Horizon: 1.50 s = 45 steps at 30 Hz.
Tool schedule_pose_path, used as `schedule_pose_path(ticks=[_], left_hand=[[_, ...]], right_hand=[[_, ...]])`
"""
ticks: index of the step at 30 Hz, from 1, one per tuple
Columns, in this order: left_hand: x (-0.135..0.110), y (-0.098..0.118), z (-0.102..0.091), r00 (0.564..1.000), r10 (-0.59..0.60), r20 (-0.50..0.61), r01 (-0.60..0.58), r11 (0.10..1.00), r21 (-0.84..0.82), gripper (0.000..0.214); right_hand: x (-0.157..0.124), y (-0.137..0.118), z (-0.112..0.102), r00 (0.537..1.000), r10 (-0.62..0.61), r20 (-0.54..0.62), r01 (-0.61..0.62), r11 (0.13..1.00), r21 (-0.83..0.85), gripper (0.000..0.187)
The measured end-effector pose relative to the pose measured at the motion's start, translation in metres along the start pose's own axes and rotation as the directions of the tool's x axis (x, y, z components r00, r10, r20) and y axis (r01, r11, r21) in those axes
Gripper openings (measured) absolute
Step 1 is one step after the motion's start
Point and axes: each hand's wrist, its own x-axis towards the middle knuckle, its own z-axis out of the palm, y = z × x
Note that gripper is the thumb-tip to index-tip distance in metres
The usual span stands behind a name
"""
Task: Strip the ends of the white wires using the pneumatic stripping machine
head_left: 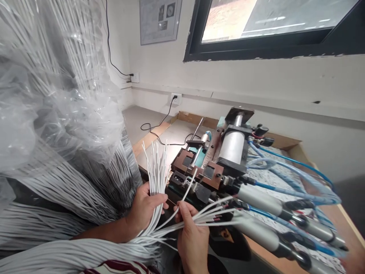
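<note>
My left hand (145, 208) is closed round a fan of several thin white cables (156, 167) whose ends point upward. My right hand (190, 233) pinches one white cable (188, 187) between thumb and fingers and holds its tip up at the front opening of a small pneumatic machine (199, 167). More white cables (212, 210) splay out to the right across my right hand, their ends showing coloured inner wires. All these cables run back to a large bundle lying over my lap at lower left.
A big bundle of white cables in clear plastic wrap (57, 114) fills the left side. The machine's steel cylinder (232, 146), blue air hoses (288, 171) and grey actuators (279, 220) lie on a wooden bench (342, 220). A black power cord (159, 131) runs to a wall socket.
</note>
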Motion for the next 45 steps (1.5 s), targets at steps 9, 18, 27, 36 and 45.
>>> schedule_pose_path(ticks=[9,18,27,36,45], left_hand=[[0.001,0.009,0.003,1.000,0.019,0.005,-0.019,1.000,0.009,0.022],[0.002,0.009,0.003,0.983,0.134,0.129,-0.120,0.986,-0.114,0.022],[0.004,0.016,0.010,0.985,0.052,0.165,-0.028,0.989,-0.144,0.022],[0.009,0.028,0.020,0.994,0.056,0.091,-0.054,0.998,-0.025,0.021],[0.011,0.024,0.023,0.992,0.081,0.093,-0.080,0.997,-0.012,0.017]], right_hand=[[0.013,-0.011,0.008,0.994,0.108,0.000,-0.107,0.988,0.113,0.025],[0.003,-0.002,0.004,0.936,0.184,0.301,-0.175,0.983,-0.057,0.029],[0.000,0.002,0.007,0.987,0.050,0.155,-0.065,0.994,0.089,0.027],[0.012,-0.012,0.012,0.983,0.133,0.127,-0.161,0.958,0.237,0.031],[0.018,-0.010,0.010,0.974,0.145,0.173,-0.185,0.953,0.241,0.031]])
